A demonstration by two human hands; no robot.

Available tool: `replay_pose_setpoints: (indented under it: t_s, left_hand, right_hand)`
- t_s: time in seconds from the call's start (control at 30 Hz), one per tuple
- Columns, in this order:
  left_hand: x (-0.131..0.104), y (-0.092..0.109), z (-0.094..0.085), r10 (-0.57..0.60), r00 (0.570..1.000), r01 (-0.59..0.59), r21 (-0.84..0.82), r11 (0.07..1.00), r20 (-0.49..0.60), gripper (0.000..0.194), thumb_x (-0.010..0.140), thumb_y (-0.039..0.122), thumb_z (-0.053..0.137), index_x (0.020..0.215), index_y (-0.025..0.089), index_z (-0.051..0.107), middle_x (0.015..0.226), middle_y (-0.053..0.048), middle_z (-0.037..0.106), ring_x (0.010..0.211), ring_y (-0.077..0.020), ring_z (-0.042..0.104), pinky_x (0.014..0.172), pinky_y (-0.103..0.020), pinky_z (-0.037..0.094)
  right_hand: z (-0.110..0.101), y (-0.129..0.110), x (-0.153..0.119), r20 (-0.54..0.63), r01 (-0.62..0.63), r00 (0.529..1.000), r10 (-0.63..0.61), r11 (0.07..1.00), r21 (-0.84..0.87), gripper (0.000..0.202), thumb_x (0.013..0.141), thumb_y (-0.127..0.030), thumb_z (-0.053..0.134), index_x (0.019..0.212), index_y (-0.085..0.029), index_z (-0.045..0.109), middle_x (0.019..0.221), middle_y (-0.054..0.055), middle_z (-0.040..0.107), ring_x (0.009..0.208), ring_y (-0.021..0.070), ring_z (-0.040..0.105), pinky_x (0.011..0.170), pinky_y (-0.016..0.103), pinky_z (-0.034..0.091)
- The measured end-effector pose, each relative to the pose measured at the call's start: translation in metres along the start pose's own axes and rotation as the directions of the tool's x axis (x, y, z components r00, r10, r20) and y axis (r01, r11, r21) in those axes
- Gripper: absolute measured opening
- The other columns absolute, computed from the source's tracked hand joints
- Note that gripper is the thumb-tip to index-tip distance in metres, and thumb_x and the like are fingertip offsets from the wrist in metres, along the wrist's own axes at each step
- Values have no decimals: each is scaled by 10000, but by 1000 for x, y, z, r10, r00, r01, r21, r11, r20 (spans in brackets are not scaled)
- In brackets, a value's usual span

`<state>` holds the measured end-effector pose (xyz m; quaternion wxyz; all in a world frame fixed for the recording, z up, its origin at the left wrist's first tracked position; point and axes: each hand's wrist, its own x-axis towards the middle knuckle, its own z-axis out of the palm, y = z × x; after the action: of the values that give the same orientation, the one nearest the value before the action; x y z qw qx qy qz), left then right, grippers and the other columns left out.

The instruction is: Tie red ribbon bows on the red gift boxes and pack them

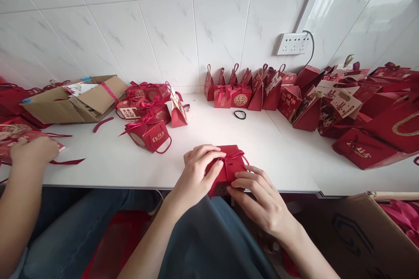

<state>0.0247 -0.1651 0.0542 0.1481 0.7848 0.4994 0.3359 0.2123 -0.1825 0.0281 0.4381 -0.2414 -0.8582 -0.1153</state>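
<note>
Both my hands grip a small red box at the counter's near edge: left fingers curled over its top and side, right fingers pinching its front flap. I judge I'm closing it; next calls for pressing the flap down. Beyond the fingers lie finished boxes and a hair tie.

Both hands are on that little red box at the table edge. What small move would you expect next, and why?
Probably pressing the top flap shut and drawing the ribbon snug. The left hand cups the small red box from the side, the right hand pinches its front lower edge, and a red ribbon lies loose over the top, while the finished boxes nearby carry tied bows.
</note>
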Motion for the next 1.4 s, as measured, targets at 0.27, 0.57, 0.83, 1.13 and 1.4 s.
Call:
replay_pose_setpoints:
  t_s: [0.27, 0.57, 0.83, 1.13, 1.4]
  left_hand:
    - [9, 11, -2, -95, 995, 95, 28, 995, 5, 155, 861, 227, 505, 951, 252, 629, 1093, -31, 621, 1092, -225, 557, 992, -418, 342]
    - [13, 12, -2, -131, 991, 131, -9, 991, -23, 60, 809, 229, 566, 839, 234, 618, 1013, -31, 626, 1036, -230, 561, 988, -446, 346]
    - [16, 11, -1, -138, 989, 136, -39, 990, -54, 63, 808, 220, 565, 797, 233, 626, 996, -30, 626, 1011, -222, 574, 956, -437, 369]
    - [17, 9, 1, -145, 988, 142, -73, 987, -45, 66, 803, 216, 578, 756, 232, 621, 949, -23, 618, 1027, -225, 573, 952, -411, 389]
    - [16, 9, 1, -157, 987, 155, -55, 986, -36, 48, 804, 216, 584, 778, 234, 619, 979, -18, 619, 1063, -230, 554, 971, -435, 347]
  right_hand:
    - [-5, -24, -2, -67, -95, 993, 100, 993, 69, 66, 829, -141, 558, 847, -152, 620, 763, 74, 657, 798, 222, 628, 771, 415, 473]
    - [23, -57, 2, 690, -866, 493, 531, 225, 446, 399, 908, -520, 436, 700, -186, 502, 561, 14, 611, 450, 118, 531, 439, 222, 375]
    - [33, -49, 10, 769, -806, 402, 497, -205, 555, 476, 829, -638, 479, 772, -168, 523, 488, -38, 516, 391, 90, 488, 409, 191, 378]
    - [-5, -26, -4, 580, -878, 421, 697, 152, 454, 526, 886, -610, 390, 599, -179, 482, 446, -34, 436, 388, 81, 371, 398, 213, 288]
    - [-19, 20, 13, 423, -901, 423, 802, 323, 289, 440, 865, -574, 449, 646, -194, 473, 528, -38, 419, 489, 101, 364, 462, 222, 300]
